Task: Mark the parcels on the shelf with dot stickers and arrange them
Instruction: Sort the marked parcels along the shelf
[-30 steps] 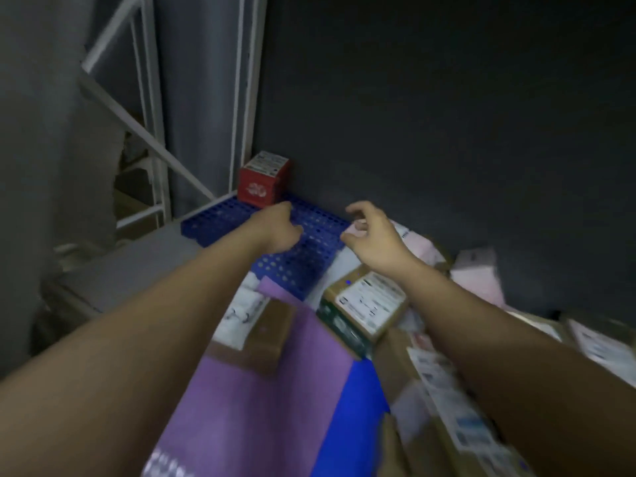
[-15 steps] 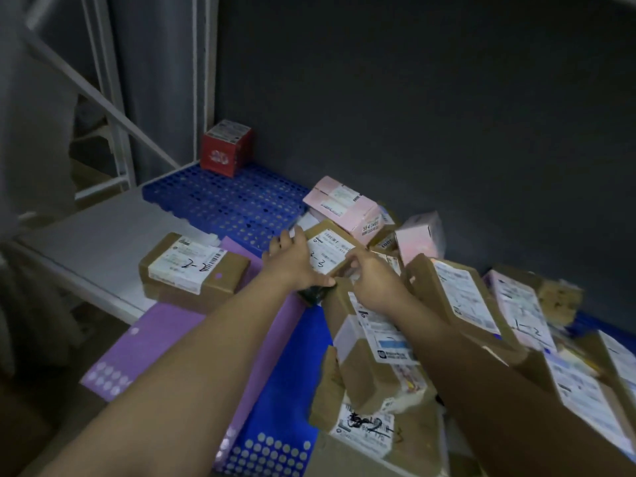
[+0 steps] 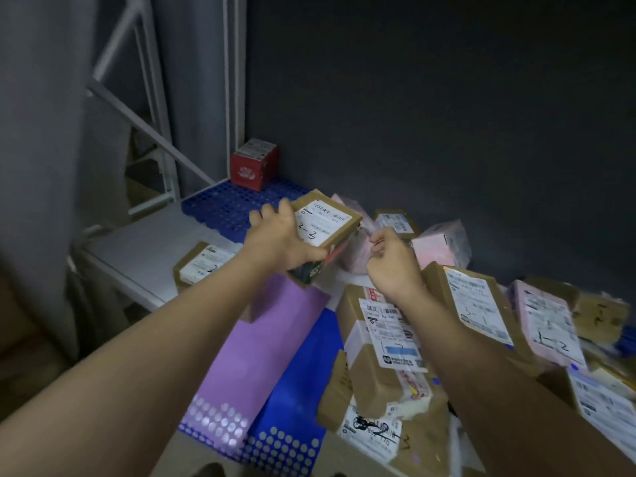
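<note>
the left hand [image 3: 275, 241] grips a small brown cardboard parcel [image 3: 327, 222], lifted clear of the shelf [image 3: 137, 256] and tilted; its fingers [image 3: 266, 211] curl over the far left edge and the thumb presses along the near edge. the parcel carries a white printed label with "3-3" handwritten on it, and a dark patterned side shows under the thumb.

the right hand [image 3: 392, 261] sits just right of that parcel, its fingers curled in and pinching something small and pale at the tips; what it is cannot be told.

below the right wrist lies a large brown box [image 3: 382, 356] with two white labels and torn tape. to the right of the right hand a brown parcel [image 3: 475, 304] leans upright, its label marked "3-1", and beyond it a pink parcel [image 3: 547, 325] is marked "1-2". beyond the right fingers are a pink box [image 3: 444, 244] and a small brown parcel [image 3: 395, 222]. under the left forearm rests one more brown parcel [image 3: 203, 263] with a white label. far beyond the left fingers, one red box [image 3: 254, 163] stands in the shelf's back corner on a blue perforated mat [image 3: 227, 208].

two sticker sheets lie under the forearms: one purple sheet [image 3: 261, 346] and one blue sheet [image 3: 296, 390], each with rows of pale dots at its near end. at least seven labelled parcels show, the pile on the far right being blurred.
</note>
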